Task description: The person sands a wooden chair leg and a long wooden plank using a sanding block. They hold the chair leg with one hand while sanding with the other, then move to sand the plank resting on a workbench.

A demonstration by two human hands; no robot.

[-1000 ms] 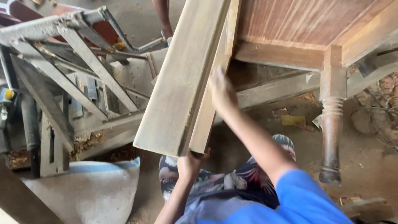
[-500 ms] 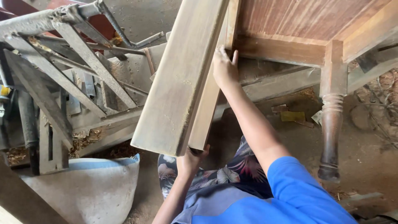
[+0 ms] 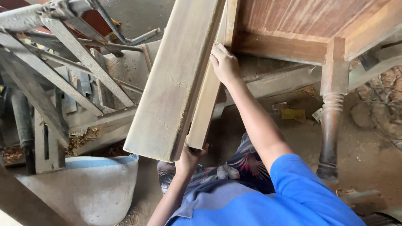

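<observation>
Two long wooden planks lean together, tilted away from me: a wide dusty grey plank (image 3: 176, 83) and a narrower plank (image 3: 208, 104) behind its right edge. My left hand (image 3: 189, 157) grips the lower end of the narrower plank from below. Higher up, my right hand (image 3: 225, 63) presses on the right edge of the planks, fingers wrapped over it. My blue sleeve and patterned shorts fill the bottom of the view.
A wooden table (image 3: 310, 29) with a turned leg (image 3: 331, 125) stands at the right. A dusty metal machine frame (image 3: 63, 75) with sawdust fills the left. A grey-white sack (image 3: 83, 188) sits at the lower left. Scraps lie on the dirt floor (image 3: 293, 114).
My right hand has slid up the planks' right edge and settled its grip there. The planks have shifted slightly left and down in the view. My left hand keeps its hold.
</observation>
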